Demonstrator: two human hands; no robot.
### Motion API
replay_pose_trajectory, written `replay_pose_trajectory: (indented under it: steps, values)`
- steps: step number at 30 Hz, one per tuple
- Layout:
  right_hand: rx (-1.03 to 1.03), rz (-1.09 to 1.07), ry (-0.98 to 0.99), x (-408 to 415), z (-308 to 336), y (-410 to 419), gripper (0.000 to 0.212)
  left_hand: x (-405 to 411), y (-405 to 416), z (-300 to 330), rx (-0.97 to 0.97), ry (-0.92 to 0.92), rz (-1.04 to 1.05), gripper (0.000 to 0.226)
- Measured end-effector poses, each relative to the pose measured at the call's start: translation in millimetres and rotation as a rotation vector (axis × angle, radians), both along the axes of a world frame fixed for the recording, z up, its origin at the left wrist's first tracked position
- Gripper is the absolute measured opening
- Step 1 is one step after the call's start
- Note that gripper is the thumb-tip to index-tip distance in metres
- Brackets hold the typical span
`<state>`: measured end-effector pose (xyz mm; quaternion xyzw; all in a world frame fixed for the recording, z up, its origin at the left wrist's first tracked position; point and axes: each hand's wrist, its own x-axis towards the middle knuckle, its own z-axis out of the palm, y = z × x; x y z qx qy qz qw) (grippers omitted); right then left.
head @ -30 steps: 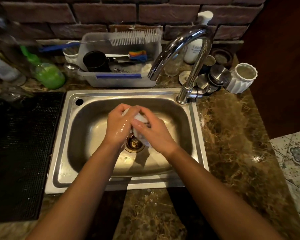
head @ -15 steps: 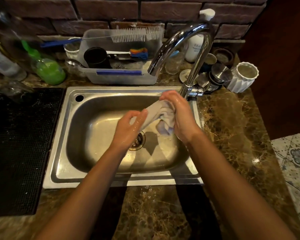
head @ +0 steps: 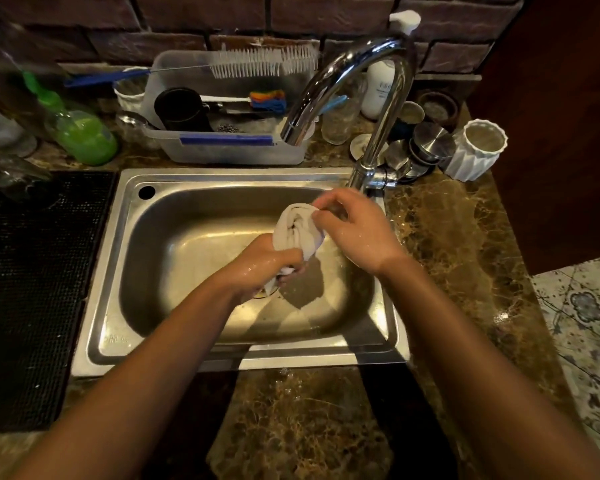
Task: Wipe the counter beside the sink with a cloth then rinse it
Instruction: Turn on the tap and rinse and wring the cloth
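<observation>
While we lean over the sink (head: 94,308), our left hand (head: 264,265) clenches the lower end of the twisted cloth (head: 297,230) and our right hand (head: 355,232) pinches its top above the basin.

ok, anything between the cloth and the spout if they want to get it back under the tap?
Nothing visible. The cloth is twisted between the left hand and right hand, over the sink basin. The faucet spout ends above and behind it with open air between. No water is visibly running.
</observation>
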<state>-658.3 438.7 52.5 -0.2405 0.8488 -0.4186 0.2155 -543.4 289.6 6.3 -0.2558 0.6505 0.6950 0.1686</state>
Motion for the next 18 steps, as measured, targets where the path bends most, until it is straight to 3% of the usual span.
replay_pose_trajectory:
  steps: [2, 4, 6, 12, 15, 18]
  values:
    - [0.147, 0.240, 0.287, -6, 3, 15, 0.061, -3, -14, 5, 0.041, -0.028, -0.086, 0.037]
    - [0.206, 0.498, 0.403, -1, 2, 19, 0.098, -12, -26, 14, 0.019, -0.025, -0.197, 0.034]
    - [0.280, 0.646, 0.477, 8, -9, 16, 0.110, -23, -35, 22, -0.075, -0.030, -0.356, 0.033]
    - [0.263, 0.424, 0.814, 5, -40, -2, 0.064, -49, -37, 24, -0.137, -0.153, -0.625, 0.023]
    - [0.346, 0.414, 0.876, -3, -50, -8, 0.046, -60, -36, 12, -0.380, -0.159, -0.704, 0.032]
    - [0.459, 0.429, 0.756, -9, -53, -17, 0.043, -66, -34, 1, -0.690, -0.066, -0.736, 0.017]
